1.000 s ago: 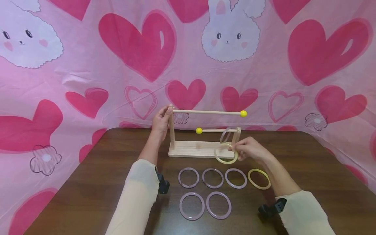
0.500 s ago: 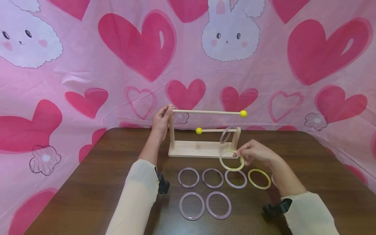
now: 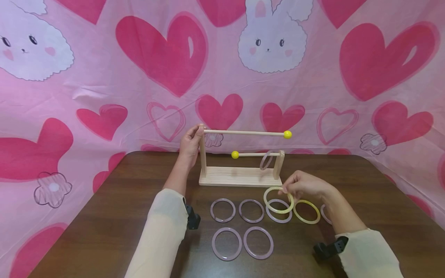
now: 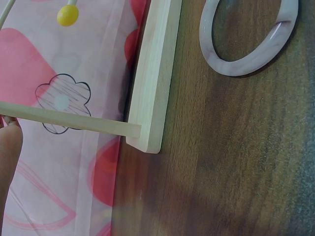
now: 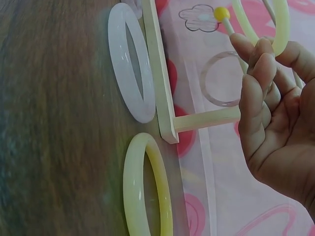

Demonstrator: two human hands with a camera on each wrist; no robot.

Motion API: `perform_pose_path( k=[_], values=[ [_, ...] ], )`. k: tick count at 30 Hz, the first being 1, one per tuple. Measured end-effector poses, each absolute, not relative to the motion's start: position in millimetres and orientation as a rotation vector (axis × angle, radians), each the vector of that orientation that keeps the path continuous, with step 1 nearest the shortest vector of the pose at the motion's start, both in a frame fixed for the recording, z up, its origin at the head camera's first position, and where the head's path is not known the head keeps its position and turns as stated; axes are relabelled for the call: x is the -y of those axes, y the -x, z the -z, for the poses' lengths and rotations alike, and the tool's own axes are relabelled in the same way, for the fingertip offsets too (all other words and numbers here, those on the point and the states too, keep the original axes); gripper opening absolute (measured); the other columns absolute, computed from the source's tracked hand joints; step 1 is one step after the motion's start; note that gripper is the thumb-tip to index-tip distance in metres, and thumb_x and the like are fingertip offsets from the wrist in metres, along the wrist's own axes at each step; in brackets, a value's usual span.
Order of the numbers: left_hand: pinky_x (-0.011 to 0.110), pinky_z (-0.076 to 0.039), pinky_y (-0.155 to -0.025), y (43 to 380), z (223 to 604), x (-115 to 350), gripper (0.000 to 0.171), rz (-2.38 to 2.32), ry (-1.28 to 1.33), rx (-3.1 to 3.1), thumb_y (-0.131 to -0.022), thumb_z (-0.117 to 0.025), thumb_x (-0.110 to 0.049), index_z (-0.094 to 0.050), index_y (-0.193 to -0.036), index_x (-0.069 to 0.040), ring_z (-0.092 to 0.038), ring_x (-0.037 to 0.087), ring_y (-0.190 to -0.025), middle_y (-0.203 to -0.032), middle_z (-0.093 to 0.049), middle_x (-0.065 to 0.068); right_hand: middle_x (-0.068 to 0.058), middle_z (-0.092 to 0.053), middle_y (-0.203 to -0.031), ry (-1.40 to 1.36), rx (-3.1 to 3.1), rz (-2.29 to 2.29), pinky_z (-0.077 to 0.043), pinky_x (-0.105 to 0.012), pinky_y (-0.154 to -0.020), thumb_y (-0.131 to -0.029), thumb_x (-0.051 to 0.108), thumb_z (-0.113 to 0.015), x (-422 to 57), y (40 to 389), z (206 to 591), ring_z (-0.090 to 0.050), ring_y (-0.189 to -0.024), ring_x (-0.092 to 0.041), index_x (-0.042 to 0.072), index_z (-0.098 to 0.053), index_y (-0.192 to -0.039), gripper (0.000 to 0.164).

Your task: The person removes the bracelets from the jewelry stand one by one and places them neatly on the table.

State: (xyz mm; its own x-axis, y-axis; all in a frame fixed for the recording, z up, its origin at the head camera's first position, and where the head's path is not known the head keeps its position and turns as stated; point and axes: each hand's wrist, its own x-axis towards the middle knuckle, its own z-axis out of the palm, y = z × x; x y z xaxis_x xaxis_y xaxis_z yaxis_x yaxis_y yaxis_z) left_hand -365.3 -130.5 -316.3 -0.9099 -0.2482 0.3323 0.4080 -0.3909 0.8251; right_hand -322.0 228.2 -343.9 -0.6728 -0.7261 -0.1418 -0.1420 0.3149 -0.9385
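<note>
My left hand [image 3: 190, 146] grips the top of the left post of a wooden stand [image 3: 240, 178], thumb on the near side. The stand has an upper and a lower rod, each tipped with a yellow ball. On the lower rod, near the right post, hangs a translucent purple bangle [image 3: 262, 162]. My right hand [image 3: 307, 185] pinches a pale yellow bangle [image 3: 279, 212] by its upper right rim, just in front of the stand's right end. In the head view that bangle overlaps a purple bangle [image 3: 279, 222] lying on the table.
A second yellow bangle [image 3: 295, 211] lies below the right hand. Several purple bangles [image 3: 211, 210] form two rows on the brown table [image 3: 139, 216]; one purple bangle [image 3: 323, 213] is partly hidden behind the right wrist. A pink heart-patterned cloth [image 3: 222, 81] hangs behind the table.
My right hand has drawn the yellow bangle away from the stand, downward and slightly right in the head view. The left hand and stand stay in place.
</note>
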Motion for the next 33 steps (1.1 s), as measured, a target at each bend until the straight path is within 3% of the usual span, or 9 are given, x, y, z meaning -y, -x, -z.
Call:
perform_pose_path(
  k=[3, 9, 19, 33],
  values=[
    [0.022, -0.042, -0.079, 365.2, 316.2, 130.7, 0.021, 2.321, 0.217, 1.442, -0.092, -0.055, -0.004, -0.067, -0.088, -0.021, -0.052, 0.008, -0.082, -0.083, -0.06, -0.007, -0.016, -0.066, -0.079, 0.799, -2.022, 1.333, -0.047, -0.021, -0.049, -0.08, -0.006, -0.049, -229.3, 321.4, 344.5, -0.05, -0.054, -0.005, -0.023, -0.059, -0.083, 0.021],
    [0.023, -0.042, -0.08, 364.6, 315.8, 129.6, 0.017, 2.322, 0.191, 1.44, -0.092, -0.055, -0.004, -0.066, -0.094, -0.016, -0.053, 0.008, -0.083, -0.085, -0.061, -0.006, -0.004, -0.063, -0.065, 0.885, -2.022, 1.235, -0.048, -0.02, -0.047, -0.08, -0.004, -0.05, -231.4, 318.8, 345.5, -0.05, -0.05, -0.002, -0.021, -0.061, -0.084, 0.02],
    [0.023, -0.041, -0.082, 364.5, 316.6, 130.5, 0.021, 2.329, 0.226, 1.45, -0.093, -0.054, -0.005, -0.064, -0.088, -0.023, -0.053, 0.009, -0.087, -0.087, -0.063, -0.006, 0.001, -0.062, -0.059, 0.861, -1.919, 1.143, -0.047, -0.018, -0.045, -0.076, -0.006, -0.049, -231.6, 313.1, 347.7, -0.053, -0.047, -0.002, -0.021, -0.061, -0.084, 0.02],
    [0.022, -0.042, -0.081, 363.7, 315.6, 129.8, 0.023, 2.327, 0.227, 1.444, -0.093, -0.053, -0.004, -0.065, -0.086, -0.023, -0.053, 0.008, -0.085, -0.085, -0.064, -0.007, 0.003, -0.062, -0.057, 0.844, -1.851, 0.931, -0.045, -0.016, -0.044, -0.079, -0.001, -0.056, -230.8, 305.0, 352.4, -0.056, -0.046, -0.002, -0.011, -0.068, -0.085, 0.017]
  ],
)
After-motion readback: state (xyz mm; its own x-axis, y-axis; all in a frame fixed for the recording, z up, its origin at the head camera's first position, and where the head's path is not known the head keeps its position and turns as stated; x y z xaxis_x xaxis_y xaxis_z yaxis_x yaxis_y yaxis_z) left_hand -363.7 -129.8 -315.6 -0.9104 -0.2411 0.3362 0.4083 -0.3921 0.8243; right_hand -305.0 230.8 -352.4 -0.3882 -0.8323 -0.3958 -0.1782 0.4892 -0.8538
